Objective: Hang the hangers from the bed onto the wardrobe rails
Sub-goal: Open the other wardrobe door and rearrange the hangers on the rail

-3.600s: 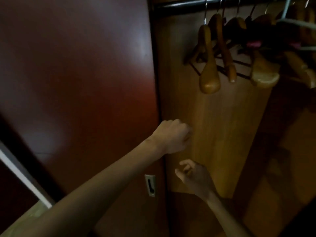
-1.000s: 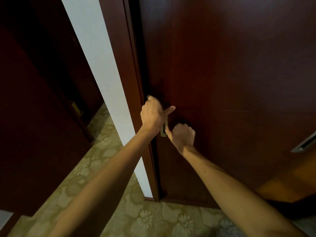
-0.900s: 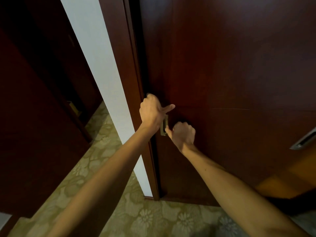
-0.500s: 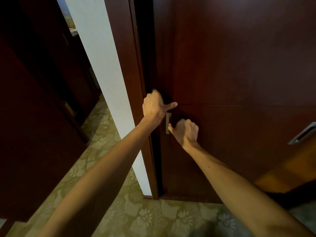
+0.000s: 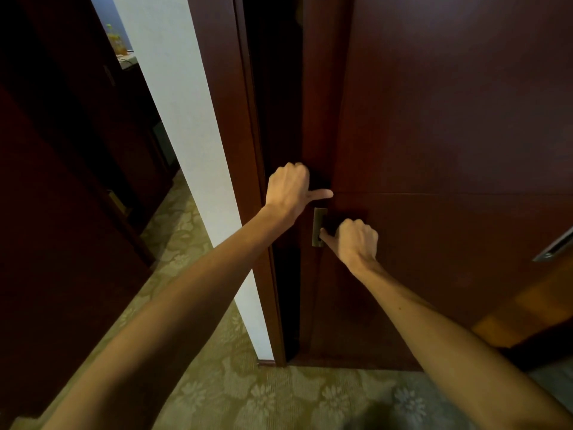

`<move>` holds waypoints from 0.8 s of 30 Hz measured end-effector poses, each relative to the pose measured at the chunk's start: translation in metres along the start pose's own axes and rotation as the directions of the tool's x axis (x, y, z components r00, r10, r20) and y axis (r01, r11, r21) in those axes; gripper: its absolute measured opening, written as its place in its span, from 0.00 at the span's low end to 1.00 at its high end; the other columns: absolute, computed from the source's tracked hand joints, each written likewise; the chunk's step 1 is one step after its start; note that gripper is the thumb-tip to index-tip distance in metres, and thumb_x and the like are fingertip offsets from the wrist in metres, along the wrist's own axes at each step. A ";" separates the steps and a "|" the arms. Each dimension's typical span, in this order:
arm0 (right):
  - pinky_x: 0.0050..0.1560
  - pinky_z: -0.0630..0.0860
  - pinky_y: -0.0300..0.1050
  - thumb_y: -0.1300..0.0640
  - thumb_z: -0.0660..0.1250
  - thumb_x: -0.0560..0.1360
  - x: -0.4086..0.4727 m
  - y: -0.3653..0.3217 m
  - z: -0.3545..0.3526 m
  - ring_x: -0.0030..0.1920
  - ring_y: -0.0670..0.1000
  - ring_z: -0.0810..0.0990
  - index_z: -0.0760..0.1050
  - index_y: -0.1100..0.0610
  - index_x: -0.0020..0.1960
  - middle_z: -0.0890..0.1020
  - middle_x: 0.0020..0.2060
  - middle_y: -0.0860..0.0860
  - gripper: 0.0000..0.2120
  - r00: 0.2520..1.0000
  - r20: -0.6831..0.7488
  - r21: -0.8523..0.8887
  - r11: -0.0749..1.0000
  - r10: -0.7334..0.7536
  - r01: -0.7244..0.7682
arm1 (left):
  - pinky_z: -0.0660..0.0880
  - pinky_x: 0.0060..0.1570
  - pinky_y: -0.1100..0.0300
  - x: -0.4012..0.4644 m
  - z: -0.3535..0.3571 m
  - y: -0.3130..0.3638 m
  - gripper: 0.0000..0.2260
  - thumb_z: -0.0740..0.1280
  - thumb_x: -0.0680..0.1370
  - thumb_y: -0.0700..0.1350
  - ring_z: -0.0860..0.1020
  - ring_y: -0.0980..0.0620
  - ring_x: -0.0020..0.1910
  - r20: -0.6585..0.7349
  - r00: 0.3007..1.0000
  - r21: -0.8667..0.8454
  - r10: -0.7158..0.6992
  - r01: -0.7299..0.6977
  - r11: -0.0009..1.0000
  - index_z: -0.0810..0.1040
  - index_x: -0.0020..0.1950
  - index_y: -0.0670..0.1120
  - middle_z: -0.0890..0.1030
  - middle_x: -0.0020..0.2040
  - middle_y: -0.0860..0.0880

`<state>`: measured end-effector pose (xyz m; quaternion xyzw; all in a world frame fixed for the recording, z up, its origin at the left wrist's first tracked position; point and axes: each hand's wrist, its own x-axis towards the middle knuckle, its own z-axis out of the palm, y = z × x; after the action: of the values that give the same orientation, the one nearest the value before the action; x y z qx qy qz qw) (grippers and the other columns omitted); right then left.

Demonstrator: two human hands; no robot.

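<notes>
Left hand [image 5: 290, 189] hooks the door [image 5: 434, 119] edge; right hand [image 5: 353, 240] curls at the handle [image 5: 318, 226] between them. Stiff, heavy panel: pull there.

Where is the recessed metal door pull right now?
Head view, centre: the metal pull sits in the dark wardrobe door, just below the left hand and touching the right hand thumb.

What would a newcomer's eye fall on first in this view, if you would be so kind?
Two bare arms reach to mid-frame: the left hand curls round the edge of the dark wardrobe door, thumb out, and the right hand has its thumb at the brass recessed pull just below. A bright white wall strip slants down on the left, above patterned green carpet.
</notes>
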<state>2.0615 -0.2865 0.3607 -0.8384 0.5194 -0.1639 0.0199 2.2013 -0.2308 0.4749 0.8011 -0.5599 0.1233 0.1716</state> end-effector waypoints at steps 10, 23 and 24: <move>0.38 0.72 0.46 0.31 0.64 0.74 0.006 0.022 -0.009 0.41 0.57 0.85 0.83 0.55 0.40 0.85 0.38 0.53 0.27 1.000 0.018 -0.083 0.996 0.015 -0.014 | 0.70 0.36 0.58 0.009 0.006 0.017 0.26 0.67 0.73 0.67 0.79 0.49 0.39 -0.001 0.988 0.066 0.154 -0.154 0.986 0.69 0.43 0.44 0.74 0.38 0.48; 0.37 0.74 0.46 0.27 0.62 0.72 0.006 0.071 -0.022 0.39 0.56 0.84 0.80 0.55 0.37 0.83 0.35 0.52 0.31 0.997 0.031 -0.069 0.995 0.076 -0.074 | 0.71 0.37 0.58 0.024 0.022 0.068 0.24 0.66 0.75 0.65 0.82 0.47 0.43 0.008 0.960 0.095 0.279 -0.278 0.956 0.71 0.43 0.43 0.81 0.43 0.46; 0.37 0.73 0.46 0.27 0.62 0.72 0.006 0.075 -0.023 0.38 0.56 0.84 0.80 0.55 0.37 0.83 0.35 0.53 0.31 0.997 0.028 -0.074 0.995 0.074 -0.072 | 0.72 0.38 0.57 0.024 0.023 0.074 0.24 0.66 0.75 0.65 0.82 0.46 0.43 0.012 0.961 0.095 0.276 -0.276 0.957 0.73 0.44 0.42 0.81 0.43 0.45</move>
<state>1.9919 -0.3232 0.3689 -0.8215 0.5550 -0.1311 0.0029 2.1405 -0.2843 0.4737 0.7226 -0.6594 0.1732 0.1143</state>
